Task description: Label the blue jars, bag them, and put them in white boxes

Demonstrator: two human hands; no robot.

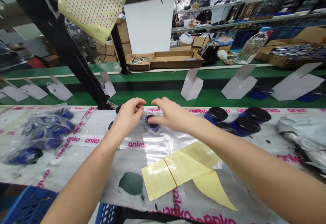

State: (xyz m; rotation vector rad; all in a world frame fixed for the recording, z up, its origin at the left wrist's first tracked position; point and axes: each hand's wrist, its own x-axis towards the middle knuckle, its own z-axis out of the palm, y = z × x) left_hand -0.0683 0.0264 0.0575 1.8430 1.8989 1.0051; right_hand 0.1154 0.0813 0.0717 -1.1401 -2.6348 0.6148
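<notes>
My left hand (130,113) is above the table, its fingers bent and a small gap between thumb and forefinger. Dark round lids show partly behind and beside it. Facing it, my right hand (169,114) has thumb and fingers apart, with the thumb over a small dark-blue jar with a black lid (152,126) in a clear plastic bag. Whether the thumb presses on the jar is hard to tell. Yellow sticker sheets (175,169) with a rubber band round them lie between my forearms.
Several black-lidded blue jars (246,126) stand right of my hands. Bagged blue jars (48,129) lie at the left. Open white boxes (192,85) stand along the green conveyor (152,88). A black post (63,47) rises at the left; a dotted yellow sheet (94,6) hangs above.
</notes>
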